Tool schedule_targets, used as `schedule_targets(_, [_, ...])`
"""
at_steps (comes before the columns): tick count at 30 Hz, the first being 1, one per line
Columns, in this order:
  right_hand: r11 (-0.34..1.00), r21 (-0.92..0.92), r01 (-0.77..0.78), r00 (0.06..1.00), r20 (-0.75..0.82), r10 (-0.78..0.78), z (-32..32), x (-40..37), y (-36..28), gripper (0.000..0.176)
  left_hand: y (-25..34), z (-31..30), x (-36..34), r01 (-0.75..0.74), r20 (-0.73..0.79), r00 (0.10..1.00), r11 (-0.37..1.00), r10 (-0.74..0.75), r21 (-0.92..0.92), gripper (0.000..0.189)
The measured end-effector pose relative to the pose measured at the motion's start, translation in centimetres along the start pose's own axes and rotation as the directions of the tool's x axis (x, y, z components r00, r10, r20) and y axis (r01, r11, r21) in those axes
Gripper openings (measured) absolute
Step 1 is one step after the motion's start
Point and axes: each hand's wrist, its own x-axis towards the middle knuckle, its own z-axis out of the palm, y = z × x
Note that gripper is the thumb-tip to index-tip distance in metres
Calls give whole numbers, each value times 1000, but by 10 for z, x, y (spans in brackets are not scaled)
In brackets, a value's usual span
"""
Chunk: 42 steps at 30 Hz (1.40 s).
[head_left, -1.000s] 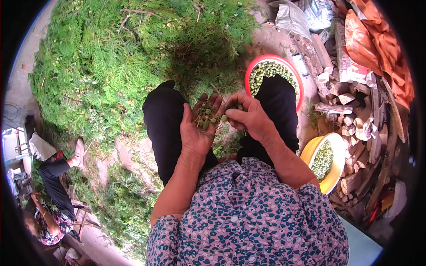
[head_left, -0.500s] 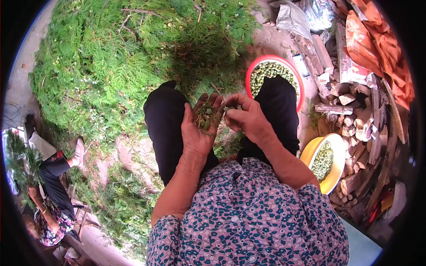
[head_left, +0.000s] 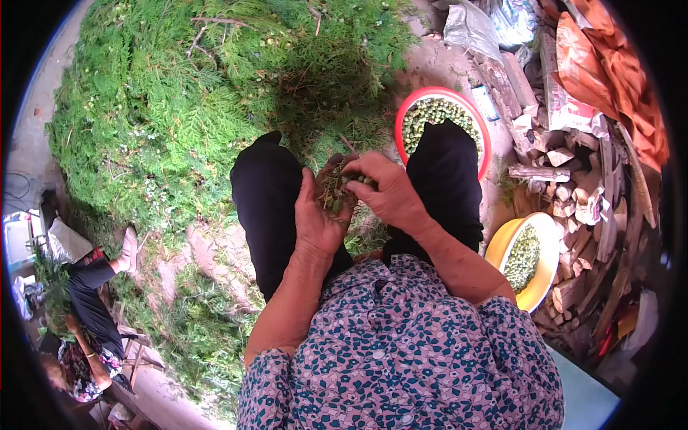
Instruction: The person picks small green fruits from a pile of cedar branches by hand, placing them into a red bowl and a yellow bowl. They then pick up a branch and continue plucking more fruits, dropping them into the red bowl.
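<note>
My left hand [head_left: 320, 218] is cupped palm up over my lap, holding a small heap of green conifer bits [head_left: 332, 192]. Over its fingers reaches my right hand [head_left: 390, 190], with fingers curled in on a few small green cones [head_left: 365, 180]. The fingertips of my right hand are at the edge of the heap. Just past my right knee stands a red-rimmed basin [head_left: 486, 147] with many green cones in it. A yellow basin [head_left: 547, 276] with more of the same lies by my right forearm.
A large pile of green conifer branches [head_left: 172, 107] fills the ground ahead and left. Split firewood [head_left: 573, 208], bags and an orange sheet [head_left: 609, 86] line the right side. At far left another person [head_left: 82, 351] sits holding a green branch.
My right hand has moved left over my left palm, and green cones now show in its fingers. At far left, the other person's hand and branch have moved lower.
</note>
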Motion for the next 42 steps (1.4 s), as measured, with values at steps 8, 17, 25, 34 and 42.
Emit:
schedule_targets(8, [260, 836, -482, 845, 365, 391, -17, -1, -5, 13, -1, 5, 0, -52, -20, 998, 999, 52, -10, 52])
schedule_targets(17, [991, -61, 116, 980, 168, -104, 10, -9, -5, 25, -3, 6, 1, -65, -64, 995, 994, 71, 87, 56])
schedule_targets(25, [341, 789, -512, 840, 376, 390, -15, -2, -11, 20, 1, 2, 0, -29, 28, 999, 999, 28, 17, 54])
schedule_targets(34, [1000, -12, -2, 997, 74, 3, 16, -10, -6, 23, -4, 7, 1, -106, -48, 992, 985, 113, 134, 56])
schedule_targets(42, [995, -96, 16, 1000, 23, -14, 25, -9, -3, 26, -7, 6, 2, -94, -46, 994, 982, 103, 164, 54])
